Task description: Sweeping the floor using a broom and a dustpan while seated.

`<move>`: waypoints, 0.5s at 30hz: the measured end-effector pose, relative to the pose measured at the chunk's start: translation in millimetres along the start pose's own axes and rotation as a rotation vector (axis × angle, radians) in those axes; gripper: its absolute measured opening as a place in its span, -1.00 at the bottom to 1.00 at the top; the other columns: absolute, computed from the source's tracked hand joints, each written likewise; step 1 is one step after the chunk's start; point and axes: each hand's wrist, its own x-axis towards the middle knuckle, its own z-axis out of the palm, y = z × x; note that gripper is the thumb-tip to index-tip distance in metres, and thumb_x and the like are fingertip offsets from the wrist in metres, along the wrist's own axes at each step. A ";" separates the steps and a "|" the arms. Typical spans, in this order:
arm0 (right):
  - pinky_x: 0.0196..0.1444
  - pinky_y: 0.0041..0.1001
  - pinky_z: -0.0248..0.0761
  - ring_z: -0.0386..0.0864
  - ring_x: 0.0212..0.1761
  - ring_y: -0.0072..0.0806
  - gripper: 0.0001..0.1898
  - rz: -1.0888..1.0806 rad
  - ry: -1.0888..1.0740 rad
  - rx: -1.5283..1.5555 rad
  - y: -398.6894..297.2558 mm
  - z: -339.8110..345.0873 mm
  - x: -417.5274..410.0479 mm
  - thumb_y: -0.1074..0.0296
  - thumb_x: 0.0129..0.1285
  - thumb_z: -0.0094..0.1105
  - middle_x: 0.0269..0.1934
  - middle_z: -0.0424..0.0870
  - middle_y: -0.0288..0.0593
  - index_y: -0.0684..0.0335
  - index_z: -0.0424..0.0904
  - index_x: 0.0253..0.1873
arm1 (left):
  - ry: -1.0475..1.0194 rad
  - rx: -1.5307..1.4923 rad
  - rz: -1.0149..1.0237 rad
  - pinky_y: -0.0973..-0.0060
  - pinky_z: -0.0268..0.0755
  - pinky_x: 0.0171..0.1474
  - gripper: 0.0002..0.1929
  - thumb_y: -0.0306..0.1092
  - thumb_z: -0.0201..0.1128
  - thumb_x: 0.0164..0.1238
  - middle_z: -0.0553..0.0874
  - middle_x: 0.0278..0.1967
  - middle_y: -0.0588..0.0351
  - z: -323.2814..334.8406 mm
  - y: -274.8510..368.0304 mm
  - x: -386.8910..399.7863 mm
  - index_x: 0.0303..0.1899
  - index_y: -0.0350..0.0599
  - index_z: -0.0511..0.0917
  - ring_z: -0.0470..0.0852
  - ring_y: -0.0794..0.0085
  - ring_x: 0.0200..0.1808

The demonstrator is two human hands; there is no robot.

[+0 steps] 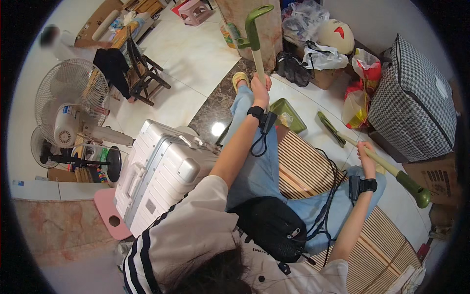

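My left hand (260,90) is wrapped around the pale pole of a long-handled dustpan (298,118), below its green hooked grip. The green pan is on the tile floor beyond my knees, with a crumpled translucent scrap (285,119) in it. In my right hand (366,152) is the pale handle of a broom (383,160). Its narrow green head points towards the pan but stays apart from it; whether it touches the floor I cannot tell. The broom's dark green handle end sticks out to the right. Black straps with small devices circle both wrists.
I sit on a bamboo-slat seat (382,242), a black pouch (273,228) with cables on my lap. A silver suitcase (165,172) and fans (71,103) stand left. Bags (358,104) and a houndstooth storage box (413,103) stand right. Another person is near a wooden chair (145,70).
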 end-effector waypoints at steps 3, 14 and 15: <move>-0.49 -0.64 0.11 0.23 -0.53 -0.68 -0.67 -0.018 0.029 0.055 -9.1 7.9 -1.9 0.08 0.21 0.07 -0.61 0.32 -0.41 0.24 0.42 -0.45 | -0.020 -0.037 0.012 0.65 0.02 -0.69 -0.59 -0.14 -0.36 0.35 0.29 -0.76 0.22 -6.0 0.9 2.2 -0.61 -0.12 0.26 0.23 0.57 -0.75; -0.45 -0.63 0.13 0.26 -0.50 -0.66 -0.68 -0.013 -0.006 -0.059 -18.9 5.3 -6.8 0.08 0.19 0.09 -0.59 0.35 -0.39 0.25 0.44 -0.40 | 0.033 0.145 0.018 0.60 -0.02 -0.64 -0.50 0.02 -0.43 0.29 0.25 -0.77 0.23 0.8 3.5 -3.0 -0.71 -0.07 0.22 0.17 0.54 -0.73; -0.45 -0.63 0.13 0.26 -0.50 -0.66 -0.68 -0.016 -0.006 -0.057 -19.5 4.9 -7.2 0.08 0.19 0.09 -0.59 0.35 -0.39 0.25 0.44 -0.40 | 0.031 0.145 0.016 0.60 -0.02 -0.64 -0.49 0.03 -0.43 0.29 0.24 -0.77 0.23 0.2 2.5 -2.1 -0.72 -0.07 0.22 0.17 0.54 -0.73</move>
